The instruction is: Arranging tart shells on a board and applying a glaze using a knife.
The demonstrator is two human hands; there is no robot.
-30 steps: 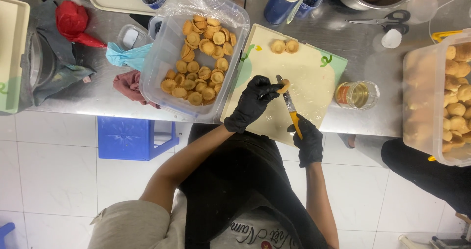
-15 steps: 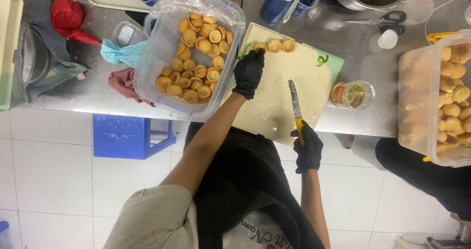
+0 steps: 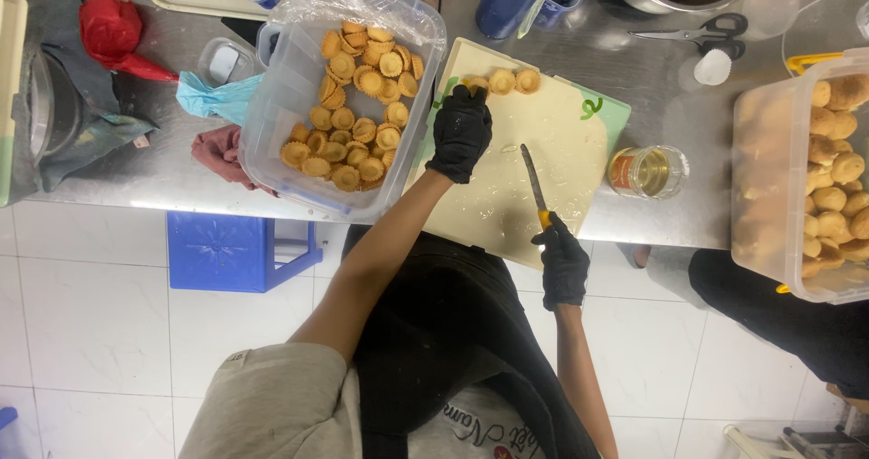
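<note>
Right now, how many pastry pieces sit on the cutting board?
3, in a row at the cutting board's far edge: one under the left hand's fingertips, one in the middle, one at the right end. The glove may hide more.

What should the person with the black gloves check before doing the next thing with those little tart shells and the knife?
1. Left hand on a shell: ok, its fingers touch the leftmost tart shell at the far edge of the cutting board.
2. Knife under control: ok, the right hand grips the handle, blade flat on the board.
3. Blade away from the left hand: ok, a clear gap of board between them.
4. Other two shells steady: ok, they sit side by side on the board.
5. Plastic tub within reach: ok, it is open beside the board, with room left.
6. Glass jar safe: cannot tell, it stands close to the board's right edge.
</note>
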